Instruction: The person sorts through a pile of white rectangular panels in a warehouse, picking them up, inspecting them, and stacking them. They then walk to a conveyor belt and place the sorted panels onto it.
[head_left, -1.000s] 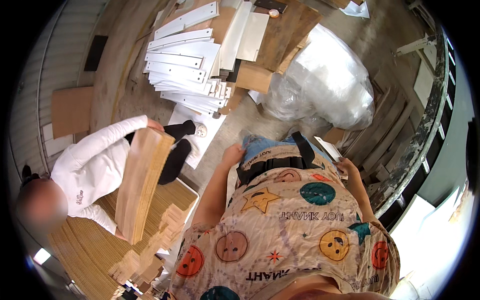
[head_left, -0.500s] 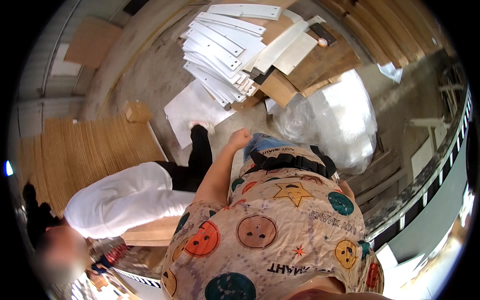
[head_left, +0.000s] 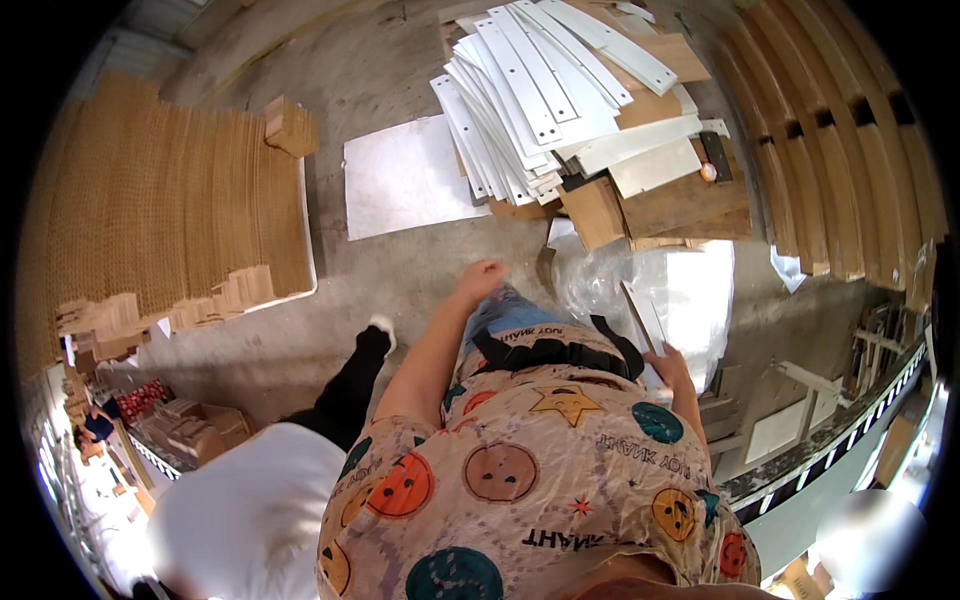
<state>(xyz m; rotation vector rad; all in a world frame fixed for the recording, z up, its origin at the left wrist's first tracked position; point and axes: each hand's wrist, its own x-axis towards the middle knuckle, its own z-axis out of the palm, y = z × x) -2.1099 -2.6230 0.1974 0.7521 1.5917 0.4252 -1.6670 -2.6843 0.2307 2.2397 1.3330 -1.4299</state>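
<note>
My left hand (head_left: 483, 280) hangs in front of my body, above the floor. Its fingers are curled in, and nothing shows in them. Low at my right side, my right hand (head_left: 668, 366) is closed on the end of a narrow white board (head_left: 646, 318), which points forward past the clear plastic wrap (head_left: 590, 280). Part of the grip is hidden. Ahead lies a fanned pile of white boards (head_left: 520, 90) with drilled holes, heaped on brown panels (head_left: 690, 200).
A white sheet (head_left: 405, 180) lies on the floor left of the pile. Stacked cardboard (head_left: 190, 190) stands at the left, long brown cartons (head_left: 850, 150) at the right. A co-worker in a white top (head_left: 260, 510) is close at my left. A striped-edge conveyor (head_left: 820, 450) runs along the right.
My view has turned, and the pile now sits further right. The co-worker has shifted back toward the lower left. My right hand and the white board have come into sight.
</note>
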